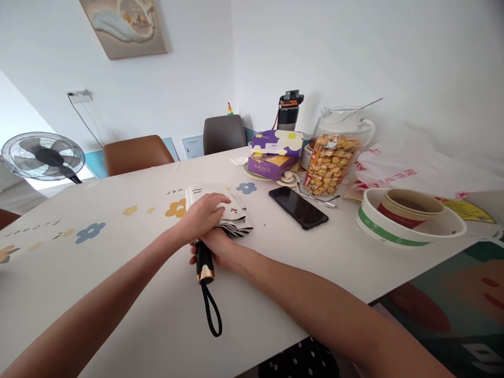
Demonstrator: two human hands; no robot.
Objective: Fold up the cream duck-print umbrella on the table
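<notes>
The person bends both forearms inward over the white, smooth surface (153,283), where they meet at a compact folding umbrella (241,218) lying to the left of the black smartphone (298,207). The left forearm slants up from the near left corner, its wrist slightly bent, and the left hand (203,212) lies palm down across the folded canopy, fingers close together and gently curved over the cloth; whether they pinch the fabric, one cannot tell. The right forearm reaches across from the near right, passing in front of the smartphone, and the right hand (217,244) sits lower, closed around the base of the umbrella, its fingertips showing on the far side of the handle (203,258). The two hands touch, the left partly above the right. The canopy is thin white fabric with small printed marks, its dark-edged pleats fanning toward the smartphone; the handle is black and rounded, ending in a shiny gold-toned cap, from which a flat black strap (213,314) hangs in a narrow loop. Just beside the smartphone, on its right, rest thin-framed eyeglasses (315,198) and a clear plastic container of knobbly caramel popcorn (333,164). Further right of it, a round white paper bowl (388,231) with a green band holds a smaller kraft-brown bowl (409,202) with a red band.
</notes>
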